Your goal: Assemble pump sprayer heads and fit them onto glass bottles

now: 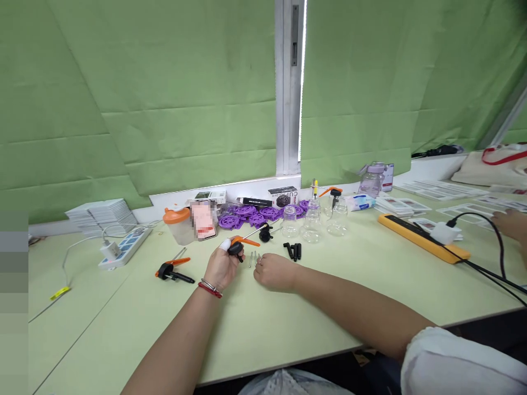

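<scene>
My left hand (222, 267) is closed around a black round cap (236, 249) with an orange lever (246, 241) sticking out to the right. Fingers curled, my right hand (274, 272) rests low on the table beside thin metal rods (251, 259); whatever its fingertips pinch is hidden. A similar black assembly with an orange lever (168, 271) lies to the left. Beyond my hands is another black round part (265, 233) with a metal shaft. Several short black tubes (294, 251) lie behind my right hand.
Clear glass jars (312, 227) stand behind the tubes, near purple plastic discs (257, 215). At left are an orange-lidded cup (178, 225), a phone (203, 220) and a white power strip (125, 249). An orange power strip (424, 238) lies at right, near another person's hand (510, 224).
</scene>
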Motion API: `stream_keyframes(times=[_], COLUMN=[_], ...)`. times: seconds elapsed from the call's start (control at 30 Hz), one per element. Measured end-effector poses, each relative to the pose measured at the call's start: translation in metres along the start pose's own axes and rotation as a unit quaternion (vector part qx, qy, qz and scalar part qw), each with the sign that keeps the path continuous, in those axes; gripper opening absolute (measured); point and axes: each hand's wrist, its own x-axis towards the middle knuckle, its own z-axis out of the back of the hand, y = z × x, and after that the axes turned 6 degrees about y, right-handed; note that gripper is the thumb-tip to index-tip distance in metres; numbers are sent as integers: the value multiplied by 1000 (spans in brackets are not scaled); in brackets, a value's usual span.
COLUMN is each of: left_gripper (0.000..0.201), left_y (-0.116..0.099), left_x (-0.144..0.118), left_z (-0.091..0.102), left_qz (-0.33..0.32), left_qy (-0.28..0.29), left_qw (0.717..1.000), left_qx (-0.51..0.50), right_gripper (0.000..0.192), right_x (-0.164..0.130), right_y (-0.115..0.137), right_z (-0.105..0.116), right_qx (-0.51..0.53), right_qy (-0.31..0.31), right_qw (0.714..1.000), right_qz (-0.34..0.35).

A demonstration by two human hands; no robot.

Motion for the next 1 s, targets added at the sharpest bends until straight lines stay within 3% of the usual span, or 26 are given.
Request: stream_keyframes(times=[0.3,0.37,0.47,0.53,0.6,0.73,0.8,0.87,1.0], left_gripper=[16,16,16,17,18,21,22,23,26], left_y=[3,6,10,14,16,20,22,24,26], left_x=[6,7,8,7,5,-2,-4,-5,-4], left_z=[7,9,10,8,3,-9,-11,-11,-7], left_qz=[7,6,11,15,18,29,41,52,54], left_qy=[-26,-27,-22,-11,3,31,47,61,67], left_qw=[1000,1000,1000,1000,1000,999,998,997,996], left_qx=[-11,-12,-15,-16,-13,3,8,11,18], right_gripper=[19,19,21,21,18,17,15,12,10], right_x=[1,-2,-6,-7,-5,11,19,25,29], right_y=[-5,-5,-5,-7,-11,-24,-28,-31,-36], right_z=[-12,-9,8,26,44,57,51,44,42], right_qx=[-44,-43,12,108,236,487,556,587,591], right_qy=[-60,-101,-212,-306,-378,-391,-379,-370,-372], right_qw=[996,993,977,943,877,711,658,636,631], right_qz=[41,41,7,-72,-180,-323,-339,-337,-338])
